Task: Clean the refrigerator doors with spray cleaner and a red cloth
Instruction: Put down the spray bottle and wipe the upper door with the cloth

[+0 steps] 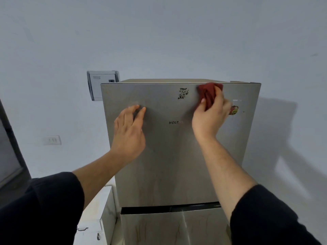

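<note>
The red cloth (208, 95) is bunched up in the right hand (210, 114), which grips it and presses it on the upper fridge door (168, 156), near the door's top edge. The left hand (129, 131) is open, fingers resting flat on the same door, toward its left edge.

2 arms reach into view from the bottom edge, each in a dark sleeve, black or close to it. The left sleeve (44, 206) and the right sleeve (269, 216) are pushed up past the wrists (both forearms bare). The fabric looks plain and soft, loosely creased, without visible print, cuffs, buttons or seams. No rings, watch or gloves show.
</note>
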